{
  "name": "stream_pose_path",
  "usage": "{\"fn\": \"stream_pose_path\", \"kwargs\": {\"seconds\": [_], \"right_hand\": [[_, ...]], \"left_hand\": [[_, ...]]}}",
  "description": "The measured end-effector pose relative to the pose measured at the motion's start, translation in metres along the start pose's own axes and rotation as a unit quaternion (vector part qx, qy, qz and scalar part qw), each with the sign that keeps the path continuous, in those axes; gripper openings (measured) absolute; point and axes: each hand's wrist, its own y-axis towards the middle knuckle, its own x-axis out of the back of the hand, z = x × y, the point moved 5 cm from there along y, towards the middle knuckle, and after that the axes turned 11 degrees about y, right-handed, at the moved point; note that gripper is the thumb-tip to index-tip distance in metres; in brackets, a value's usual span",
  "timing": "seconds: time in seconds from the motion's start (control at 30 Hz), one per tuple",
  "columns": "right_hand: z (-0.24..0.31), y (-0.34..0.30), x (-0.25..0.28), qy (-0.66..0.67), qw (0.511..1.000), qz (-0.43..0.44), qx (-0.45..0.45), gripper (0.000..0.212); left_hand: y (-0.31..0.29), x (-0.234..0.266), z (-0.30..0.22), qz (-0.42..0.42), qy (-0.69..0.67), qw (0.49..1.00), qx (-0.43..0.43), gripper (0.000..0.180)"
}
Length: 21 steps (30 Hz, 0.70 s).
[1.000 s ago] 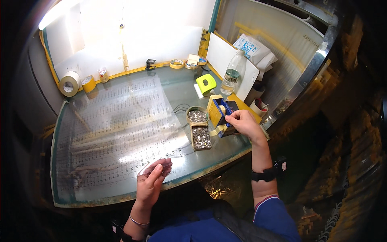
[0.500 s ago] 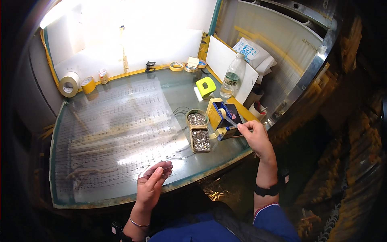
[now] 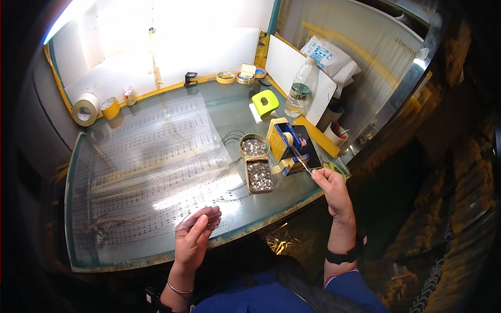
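My right hand (image 3: 334, 194) is closed in a pinch on the end of a narrow strip of clear tape (image 3: 303, 161). The strip stretches from a yellow and blue tape dispenser (image 3: 277, 138) on the glass-topped table (image 3: 224, 237). Over the near edge, my left hand (image 3: 194, 237) holds a thin see-through piece of plastic film (image 3: 187, 224) between thumb and fingers; its fingers show through it. Left of the dispenser stand a round tub (image 3: 254, 147) and a square tub (image 3: 260, 176), both filled with small shiny bits.
Large clear printed sheets (image 3: 151, 151) cover the table's left side. A lime-green hole punch (image 3: 265, 103), a water bottle (image 3: 302, 86) and a dark phone-like slab (image 3: 309, 143) stand around the dispenser. Tape rolls (image 3: 225, 77) line the back, with a wide white roll (image 3: 85, 109) at far left.
My right hand has moved slightly down and nearer, and the tape now slants down over the dispenser's front end. My left hand keeps the film in almost the same place.
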Motion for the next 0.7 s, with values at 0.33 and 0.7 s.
{"fn": "stream_pose_path", "kwargs": {"seconds": [0.33, 0.7], "right_hand": [[-0.022, 0.002, -0.012, -0.506, 0.859, -0.019, 0.084, 0.018], [-0.017, -0.041, 0.025, 0.167, 0.983, -0.067, -0.036, 0.015]], "left_hand": [[0.001, 0.000, -0.001, -0.002, 0.009, 1.000, 0.000, 0.024], [0.001, -0.001, -0.001, -0.017, 0.020, 1.000, -0.003, 0.024]]}}
